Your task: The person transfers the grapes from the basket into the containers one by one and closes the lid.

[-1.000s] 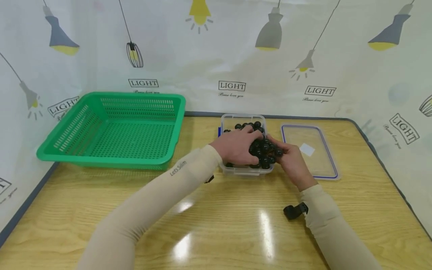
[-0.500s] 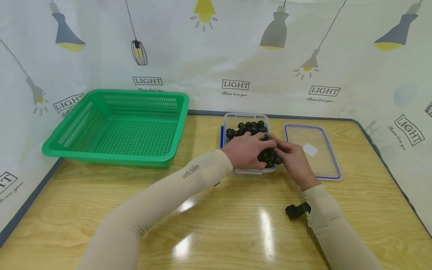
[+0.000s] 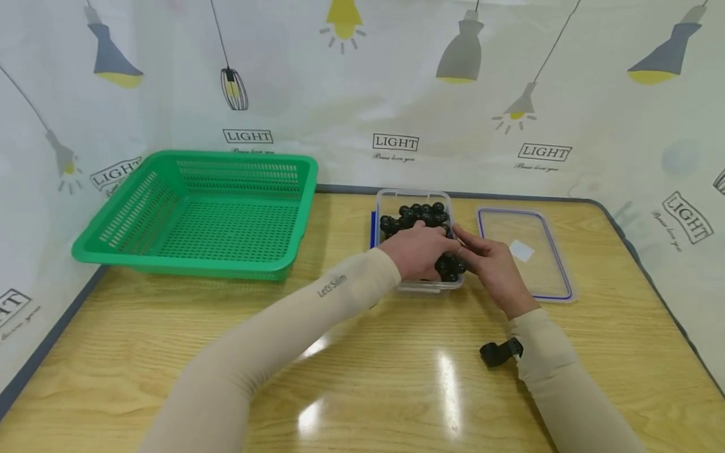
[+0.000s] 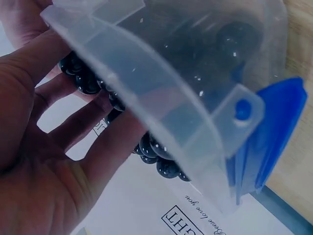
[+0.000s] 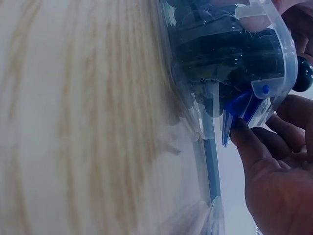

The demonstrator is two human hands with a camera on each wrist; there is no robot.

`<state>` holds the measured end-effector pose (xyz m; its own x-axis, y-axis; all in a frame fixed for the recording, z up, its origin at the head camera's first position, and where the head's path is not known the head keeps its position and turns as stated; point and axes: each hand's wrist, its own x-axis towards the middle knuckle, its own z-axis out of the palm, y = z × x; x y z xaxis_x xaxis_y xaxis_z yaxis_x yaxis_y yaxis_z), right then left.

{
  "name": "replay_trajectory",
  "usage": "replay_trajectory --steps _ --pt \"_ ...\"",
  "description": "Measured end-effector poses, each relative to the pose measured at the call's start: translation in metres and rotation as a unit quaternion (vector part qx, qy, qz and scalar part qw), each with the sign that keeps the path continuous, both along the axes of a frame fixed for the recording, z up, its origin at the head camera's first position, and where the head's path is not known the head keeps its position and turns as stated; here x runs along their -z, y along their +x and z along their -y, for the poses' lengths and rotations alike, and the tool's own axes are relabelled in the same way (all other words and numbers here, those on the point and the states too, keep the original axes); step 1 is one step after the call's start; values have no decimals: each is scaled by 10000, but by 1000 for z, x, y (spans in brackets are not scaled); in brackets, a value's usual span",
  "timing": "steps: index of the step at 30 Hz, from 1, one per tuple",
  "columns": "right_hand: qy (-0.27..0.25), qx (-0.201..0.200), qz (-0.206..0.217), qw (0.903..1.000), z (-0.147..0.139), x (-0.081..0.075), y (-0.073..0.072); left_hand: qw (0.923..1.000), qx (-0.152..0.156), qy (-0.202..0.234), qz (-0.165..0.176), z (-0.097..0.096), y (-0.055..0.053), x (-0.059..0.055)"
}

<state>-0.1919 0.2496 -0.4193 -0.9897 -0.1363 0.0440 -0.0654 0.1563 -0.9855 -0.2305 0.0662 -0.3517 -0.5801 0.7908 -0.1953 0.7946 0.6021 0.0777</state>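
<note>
From the right wrist alone I see the right hand [image 5: 283,171], fingers loose, thumb touching the box's [image 3: 425,286] blue clip [image 5: 239,108]; the left hand [image 3: 418,250] reaches in straight-fingered among grapes [image 3: 416,217].

Glossy black grapes [image 3: 425,217] in clear box [image 3: 433,286]

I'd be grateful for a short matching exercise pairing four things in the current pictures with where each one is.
1. Green basket
2. Lid
3. Grapes
4. Right hand

A. Mostly in the clear container
B. Left of the container
C. At a blue latch
D. Flat on the table, right of the container

Pairs: 1-B, 2-D, 3-A, 4-C.
</note>
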Motion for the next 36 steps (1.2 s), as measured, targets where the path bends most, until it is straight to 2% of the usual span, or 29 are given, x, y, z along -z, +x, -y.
replay_trajectory --steps 3,6,9,12,19,24,27,36 --pt "-47 21 -5 10000 1 0 1 9996 -64 -5 -257 2 2 5" --pt "18 35 -30 10000 1 0 1 9969 -142 -61 -765 8 6 11" --pt "72 31 -45 10000 1 0 0 9911 -247 -188 -1295 13 8 15" --pt "67 6 -25 10000 1 0 -1 9885 -322 -216 -1462 15 9 16" --pt "63 2 10 10000 0 -1 0 9924 -348 22 -1177 14 10 14" --pt "34 -85 -5 10000 0 0 -1 9957 -469 10 -805 12 9 11" --pt "35 -70 -12 10000 0 0 -1 9970 -435 -33 -643 9 8 9" --pt "130 -40 -7 9999 -2 -1 0 9976 -344 -235 -546 1 5 9"
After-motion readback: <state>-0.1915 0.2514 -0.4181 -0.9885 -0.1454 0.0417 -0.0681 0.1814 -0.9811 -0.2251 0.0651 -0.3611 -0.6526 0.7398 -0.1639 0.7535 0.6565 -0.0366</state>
